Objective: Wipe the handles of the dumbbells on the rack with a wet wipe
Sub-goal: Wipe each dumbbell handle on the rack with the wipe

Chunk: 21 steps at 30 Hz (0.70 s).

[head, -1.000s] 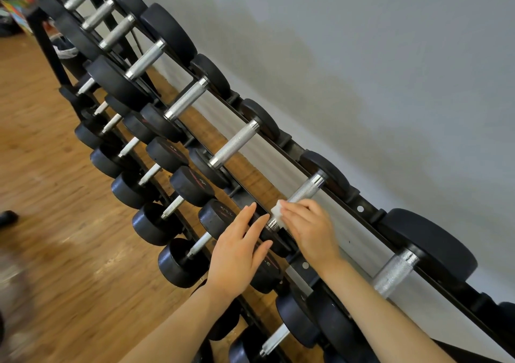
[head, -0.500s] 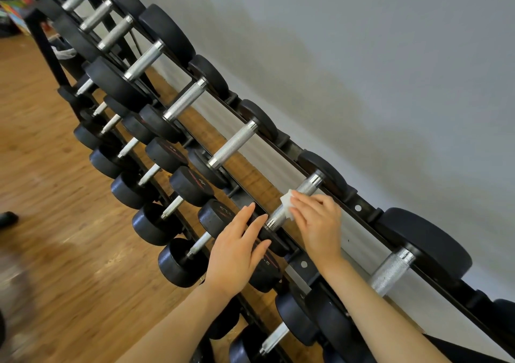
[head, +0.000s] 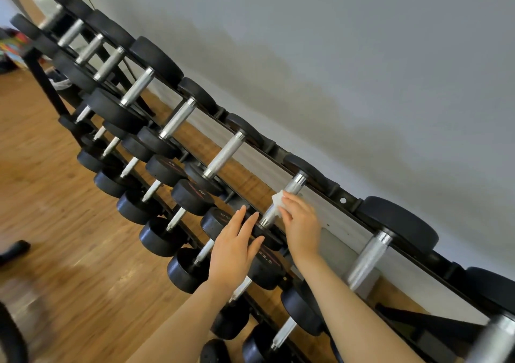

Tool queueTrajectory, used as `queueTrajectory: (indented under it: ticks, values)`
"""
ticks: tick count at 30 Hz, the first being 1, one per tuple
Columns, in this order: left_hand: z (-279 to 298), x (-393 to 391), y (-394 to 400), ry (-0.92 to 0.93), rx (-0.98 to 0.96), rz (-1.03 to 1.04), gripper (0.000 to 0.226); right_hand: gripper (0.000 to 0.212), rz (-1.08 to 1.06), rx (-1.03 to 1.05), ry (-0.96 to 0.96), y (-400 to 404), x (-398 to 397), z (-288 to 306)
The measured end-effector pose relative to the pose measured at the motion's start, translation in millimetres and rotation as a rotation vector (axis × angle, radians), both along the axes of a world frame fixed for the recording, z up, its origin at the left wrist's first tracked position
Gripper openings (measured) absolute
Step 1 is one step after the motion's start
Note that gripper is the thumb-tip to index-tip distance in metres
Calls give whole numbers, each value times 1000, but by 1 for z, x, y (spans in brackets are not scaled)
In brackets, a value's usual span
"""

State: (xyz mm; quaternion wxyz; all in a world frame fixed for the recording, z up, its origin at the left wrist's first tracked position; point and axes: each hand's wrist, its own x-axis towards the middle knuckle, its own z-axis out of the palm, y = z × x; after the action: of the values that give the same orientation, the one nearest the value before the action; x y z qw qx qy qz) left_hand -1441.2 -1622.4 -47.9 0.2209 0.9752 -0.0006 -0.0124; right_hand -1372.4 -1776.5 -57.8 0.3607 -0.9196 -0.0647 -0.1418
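right hand [head: 302,230] presses a white wet wipe [head: 278,198] against the knurled steel handle [head: 281,201] of a top-tier dumbbell, its fingers curled over the wipe about midway along the bar. left hand [head: 234,247], just beside it, lies flat with straight fingers on that dumbbell's near black head [head: 267,233], grasping nothing. further dumbbells fill the black rack [head: 345,199] to either side of both hands, above a wooden floor [head: 55,223].

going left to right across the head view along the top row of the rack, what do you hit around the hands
Bare knurled handle → left hand resting flat on a black weight → wet wipe → right hand pressing it to a handle → thick handle
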Motion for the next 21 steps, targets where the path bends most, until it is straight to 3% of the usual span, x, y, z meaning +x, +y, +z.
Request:
queueTrajectory:
  ticks: [10, 21]
  values:
    - [15, 58, 70, -109, 221, -45, 58, 32, -331, 285, 190, 31, -17, 2]
    - [-2, 133, 126, -181, 329, -305, 57, 26, -565, 446, 86, 59, -26, -7]
